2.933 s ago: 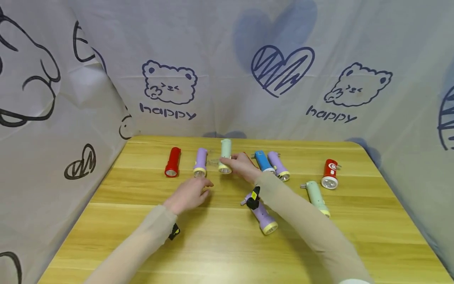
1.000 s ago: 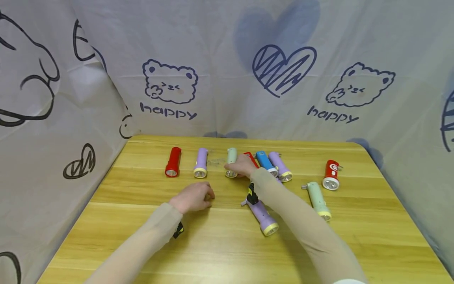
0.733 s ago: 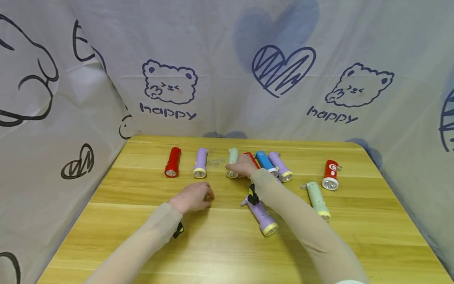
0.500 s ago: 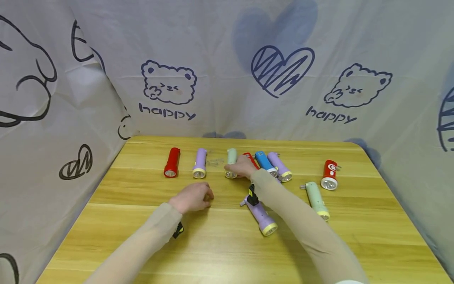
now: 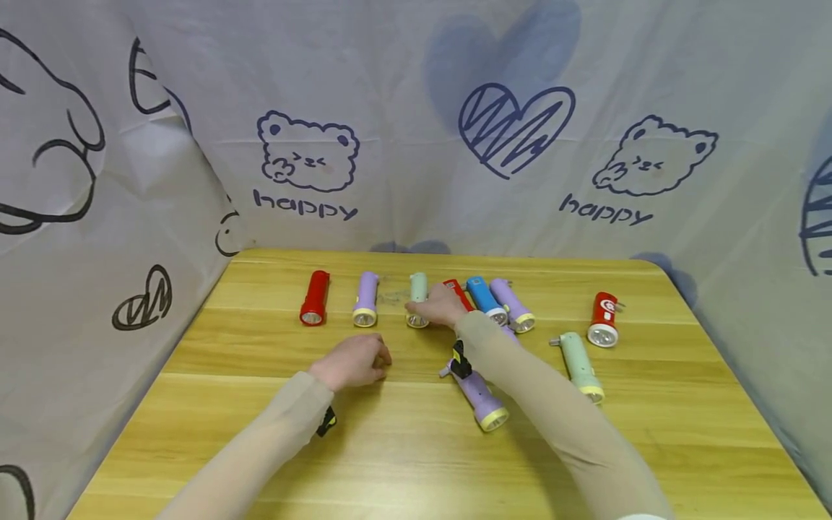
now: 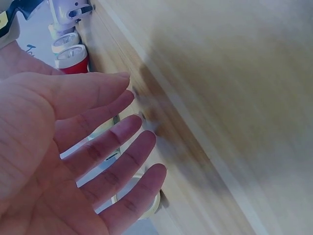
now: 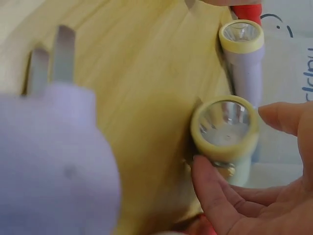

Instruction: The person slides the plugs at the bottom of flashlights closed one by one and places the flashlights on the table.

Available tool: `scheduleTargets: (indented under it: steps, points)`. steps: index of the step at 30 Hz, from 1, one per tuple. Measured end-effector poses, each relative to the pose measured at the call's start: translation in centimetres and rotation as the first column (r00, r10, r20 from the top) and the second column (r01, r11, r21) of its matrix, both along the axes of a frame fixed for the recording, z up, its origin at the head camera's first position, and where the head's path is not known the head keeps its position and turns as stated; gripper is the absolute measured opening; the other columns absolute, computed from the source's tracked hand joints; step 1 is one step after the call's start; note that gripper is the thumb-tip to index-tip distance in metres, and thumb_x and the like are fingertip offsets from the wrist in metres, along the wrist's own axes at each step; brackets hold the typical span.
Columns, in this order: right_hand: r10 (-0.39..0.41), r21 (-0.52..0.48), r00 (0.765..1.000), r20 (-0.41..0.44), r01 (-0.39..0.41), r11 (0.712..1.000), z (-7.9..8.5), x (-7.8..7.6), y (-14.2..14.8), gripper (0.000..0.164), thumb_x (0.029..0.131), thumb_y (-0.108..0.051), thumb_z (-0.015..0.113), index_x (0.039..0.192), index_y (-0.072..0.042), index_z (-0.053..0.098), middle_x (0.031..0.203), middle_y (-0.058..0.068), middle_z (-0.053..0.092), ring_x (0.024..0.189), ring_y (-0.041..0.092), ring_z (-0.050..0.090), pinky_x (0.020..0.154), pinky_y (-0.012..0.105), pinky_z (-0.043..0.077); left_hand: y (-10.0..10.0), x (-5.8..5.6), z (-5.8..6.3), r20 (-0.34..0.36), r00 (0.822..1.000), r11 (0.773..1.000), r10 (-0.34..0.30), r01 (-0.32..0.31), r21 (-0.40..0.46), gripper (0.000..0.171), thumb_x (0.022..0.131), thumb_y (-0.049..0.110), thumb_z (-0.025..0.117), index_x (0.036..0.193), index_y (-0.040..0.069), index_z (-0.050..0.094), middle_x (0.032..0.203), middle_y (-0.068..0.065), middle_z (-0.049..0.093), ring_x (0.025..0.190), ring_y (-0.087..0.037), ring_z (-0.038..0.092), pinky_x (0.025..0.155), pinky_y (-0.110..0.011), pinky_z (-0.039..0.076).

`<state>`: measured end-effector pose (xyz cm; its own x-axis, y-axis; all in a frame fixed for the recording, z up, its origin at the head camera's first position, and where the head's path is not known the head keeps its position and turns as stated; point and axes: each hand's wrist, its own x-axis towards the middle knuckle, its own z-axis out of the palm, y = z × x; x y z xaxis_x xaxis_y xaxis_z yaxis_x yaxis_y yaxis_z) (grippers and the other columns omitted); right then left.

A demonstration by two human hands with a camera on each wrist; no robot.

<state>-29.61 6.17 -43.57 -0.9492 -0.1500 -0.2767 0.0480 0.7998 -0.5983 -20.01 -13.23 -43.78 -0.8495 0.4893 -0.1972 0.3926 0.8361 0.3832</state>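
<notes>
My right hand (image 5: 440,305) is at a pale green flashlight (image 5: 418,289) with a yellow head ring, which lies in the back row on the wooden table (image 5: 416,462). The right wrist view has the thumb on one side of its head (image 7: 225,125) and the curled fingers on the other. Left of it lies a purple flashlight (image 5: 367,295), and right of it a red one (image 5: 458,292), partly behind the hand. My left hand (image 5: 351,361) hovers low over the table in front of the row. Its fingers (image 6: 129,166) are relaxed and apart, holding nothing.
Another red flashlight (image 5: 315,297) ends the row at left. A blue flashlight (image 5: 484,297) and a purple one (image 5: 510,303) lie to the right. Under my right forearm is a purple flashlight (image 5: 477,397) with metal prongs. Farther right are a green flashlight (image 5: 578,365) and a red-and-white one (image 5: 604,318).
My right hand has brought the green flashlight toward me and right, down into the row, then shifted it slightly left. My left hand drew back a little and has since stayed still.
</notes>
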Motion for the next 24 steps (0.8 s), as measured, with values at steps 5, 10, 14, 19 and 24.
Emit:
scheduleTargets:
  steps: [5, 10, 14, 19, 24]
  points:
    - [0.049, 0.064, 0.99, -0.135, -0.041, 0.997, 1.2, 0.2, 0.9, 0.055, 0.095, -0.042, 0.064, 0.125, 0.004, 0.061, 0.097, 0.015, 0.065, 0.076, 0.025, 0.059, 0.063, 0.034, 0.049, -0.1, 0.0, 0.0, 0.003, 1.0, 1.0, 0.006, -0.006, -0.001, 0.019, 0.09, 0.012, 0.075, 0.108, 0.005, 0.076, 0.104, -0.005, 0.068, 0.087, -0.016, 0.06, 0.088, -0.038, 0.056]
    - [0.088, 0.166, 0.955, -0.285, -0.041, 0.985, 2.1, -0.1, 2.8, 0.064, 0.095, -0.034, 0.064, 0.142, 0.006, 0.048, 0.124, 0.024, 0.064, 0.104, 0.038, 0.066, 0.089, 0.048, 0.058, -0.1, 0.0, 0.0, 0.008, 1.0, 1.0, 0.009, -0.009, -0.002, 0.02, 0.091, 0.013, 0.074, 0.109, 0.005, 0.076, 0.104, -0.005, 0.068, 0.086, -0.016, 0.059, 0.086, -0.038, 0.055]
    - [0.133, 0.317, 0.934, -0.331, -0.023, 0.948, 2.0, -0.2, 4.9, 0.063, 0.094, -0.039, 0.064, 0.138, 0.005, 0.051, 0.136, 0.026, 0.055, 0.124, 0.044, 0.055, 0.101, 0.055, 0.053, -0.1, 0.1, 0.1, 0.01, 1.0, 1.0, 0.008, -0.008, -0.003, 0.02, 0.091, 0.013, 0.074, 0.109, 0.005, 0.076, 0.105, -0.005, 0.067, 0.086, -0.016, 0.059, 0.085, -0.037, 0.055]
    - [0.182, 0.387, 0.943, -0.279, -0.063, 0.92, 1.1, -0.2, 7.2, 0.058, 0.095, -0.046, 0.063, 0.128, 0.001, 0.062, 0.135, 0.028, 0.049, 0.124, 0.048, 0.047, 0.102, 0.059, 0.048, 0.0, 0.1, 0.2, 0.01, 1.0, 1.0, 0.01, -0.01, -0.006, 0.02, 0.091, 0.013, 0.074, 0.109, 0.005, 0.076, 0.104, -0.005, 0.067, 0.085, -0.016, 0.058, 0.084, -0.037, 0.055]
    - [0.275, 0.352, 0.932, -0.235, -0.183, 0.918, 0.3, -0.2, 8.5, 0.057, 0.095, -0.047, 0.063, 0.134, -0.006, 0.061, 0.147, 0.022, 0.045, 0.133, 0.048, 0.042, 0.107, 0.064, 0.042, 0.0, 0.2, 0.1, 0.012, 1.0, 1.0, 0.009, -0.009, -0.011, 0.021, 0.091, 0.014, 0.074, 0.11, 0.004, 0.076, 0.104, -0.005, 0.067, 0.087, -0.017, 0.06, 0.087, -0.038, 0.056]
